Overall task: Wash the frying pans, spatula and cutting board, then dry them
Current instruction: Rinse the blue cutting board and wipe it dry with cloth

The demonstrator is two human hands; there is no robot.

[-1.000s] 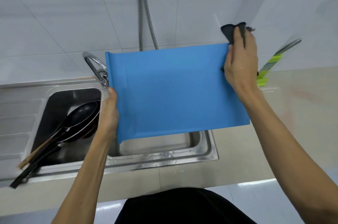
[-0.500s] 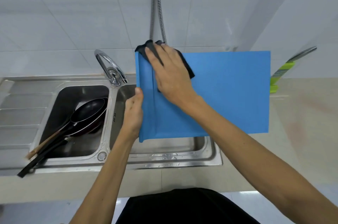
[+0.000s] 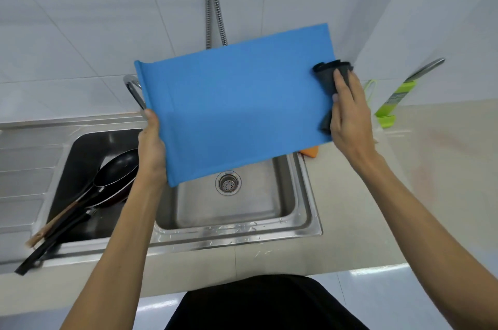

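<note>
A blue cutting board (image 3: 237, 103) is held up, tilted, over the right sink basin (image 3: 280, 205). My left hand (image 3: 151, 149) grips its lower left edge. My right hand (image 3: 347, 114) presses a dark grey cloth (image 3: 327, 79) against the board's right edge. Two black frying pans (image 3: 116, 170) lie stacked in the left basin (image 3: 80, 146), their handles sticking out over the front rim. A wooden-handled spatula (image 3: 54, 224) rests beside those handles.
A chrome tap (image 3: 134, 92) rises behind the board's left corner and a shower hose (image 3: 213, 1) hangs on the tiled wall. A green-handled knife (image 3: 398, 92) leans in the right corner. Something orange (image 3: 310, 152) peeks out under the board. Beige counter (image 3: 431, 181) extends right.
My right hand has swept the cloth from the board's left end across to its right edge. The board has tilted, its right side higher, and the drain below has come into view.
</note>
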